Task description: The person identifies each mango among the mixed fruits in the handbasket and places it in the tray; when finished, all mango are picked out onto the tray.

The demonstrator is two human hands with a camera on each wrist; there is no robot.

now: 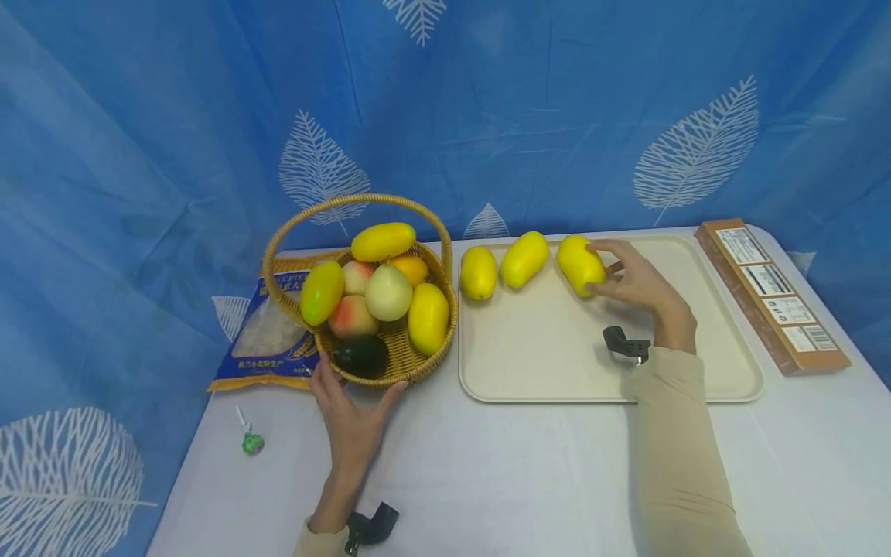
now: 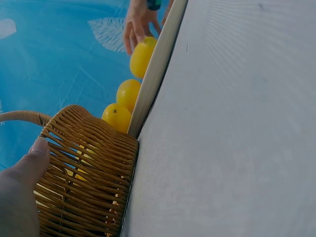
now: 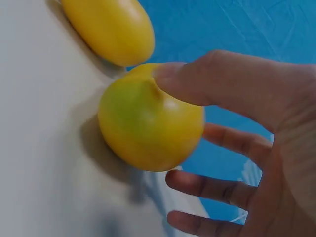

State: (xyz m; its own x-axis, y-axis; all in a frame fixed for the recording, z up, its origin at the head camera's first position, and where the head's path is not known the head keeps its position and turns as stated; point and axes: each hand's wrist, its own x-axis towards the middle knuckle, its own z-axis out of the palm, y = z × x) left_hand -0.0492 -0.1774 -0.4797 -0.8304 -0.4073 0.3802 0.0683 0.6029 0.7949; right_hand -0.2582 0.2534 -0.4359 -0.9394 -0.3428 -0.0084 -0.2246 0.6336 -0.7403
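Observation:
My right hand [image 1: 636, 282] holds a yellow mango [image 1: 579, 263] on the beige tray [image 1: 543, 356]. In the right wrist view the thumb presses near the stem end of this mango [image 3: 143, 123], with fingers on its far side. Two more mangoes, one upright [image 1: 478, 273] and one slanted [image 1: 525, 260], lie to its left along the tray's back. My left hand [image 1: 355, 425] rests spread against the near side of a wicker basket [image 1: 411, 371]. Its thumb touches the rim in the left wrist view. Several fruits fill the basket, among them a pale round fruit [image 1: 388, 292], peaches [image 1: 353, 317] and a dark green avocado [image 1: 362, 356].
A blue and yellow food packet [image 1: 264, 340] lies partly under the basket. In front of it is a green-wrapped lollipop [image 1: 252, 442]. A long brown box [image 1: 773, 298] stands at the tray's right edge. Blue leaf-print cloth [image 1: 543, 116] hangs behind the white table [image 1: 543, 472].

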